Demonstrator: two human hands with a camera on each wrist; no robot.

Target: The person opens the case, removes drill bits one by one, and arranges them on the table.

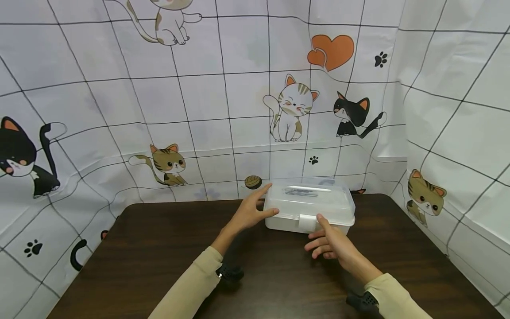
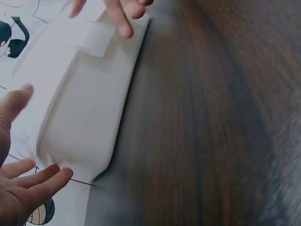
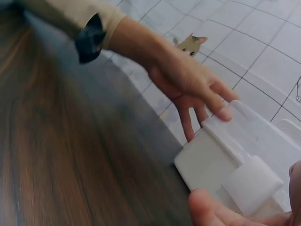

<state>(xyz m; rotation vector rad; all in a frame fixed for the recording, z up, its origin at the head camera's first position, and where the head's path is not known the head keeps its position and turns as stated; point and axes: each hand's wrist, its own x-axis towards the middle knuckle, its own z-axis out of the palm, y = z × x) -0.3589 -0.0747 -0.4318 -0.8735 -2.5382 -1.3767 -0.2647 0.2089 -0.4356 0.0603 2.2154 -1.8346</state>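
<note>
A white plastic storage box [image 1: 334,206] with a translucent lid [image 1: 318,204] stands at the table's far side. Its carry handle lies folded on top, and a wide white latch [image 1: 307,223] covers the middle of the front. My left hand [image 1: 249,212] is at the box's left end, thumb over the lid's front corner and fingers spread along the side. My right hand [image 1: 334,241] is in front of the box, its thumb tip right beside the latch and its fingers loosely extended below. In the right wrist view, the latch [image 3: 252,184] lies flat against the front.
The dark wooden table [image 1: 159,248] extends toward me from the box. A white cloth [image 1: 199,102] with grid lines and cartoon cats hangs behind it and along the sides. A black band [image 1: 231,271] is on the left wrist, another [image 1: 362,302] on the right.
</note>
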